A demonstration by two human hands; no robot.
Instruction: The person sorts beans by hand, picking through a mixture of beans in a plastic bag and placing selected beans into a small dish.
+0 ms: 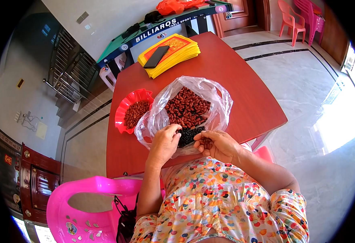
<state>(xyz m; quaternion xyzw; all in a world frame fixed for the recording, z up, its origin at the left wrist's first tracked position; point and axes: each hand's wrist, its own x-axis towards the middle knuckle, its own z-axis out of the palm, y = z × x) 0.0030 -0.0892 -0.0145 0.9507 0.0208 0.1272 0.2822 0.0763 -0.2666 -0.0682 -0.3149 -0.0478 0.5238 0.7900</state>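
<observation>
Beans (186, 108) oval; bag (222, 101) crinkly; R hand (221, 146) cups some; L hand (165, 144) curled, hold unclr.

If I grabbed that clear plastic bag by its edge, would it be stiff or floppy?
Probably floppy: the clear plastic bag has thin, crumpled edges. It may feel heavy at the bottom, since many red beans and black beans lie inside. Its mouth is wide open, so some could spill if it tipped.

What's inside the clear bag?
Inside the clear bag, reddish beans lie on the far side, black beans nearer, between the left hand and right hand. The hands hide part of the near side; anything beneath the top layer is covered.
</observation>
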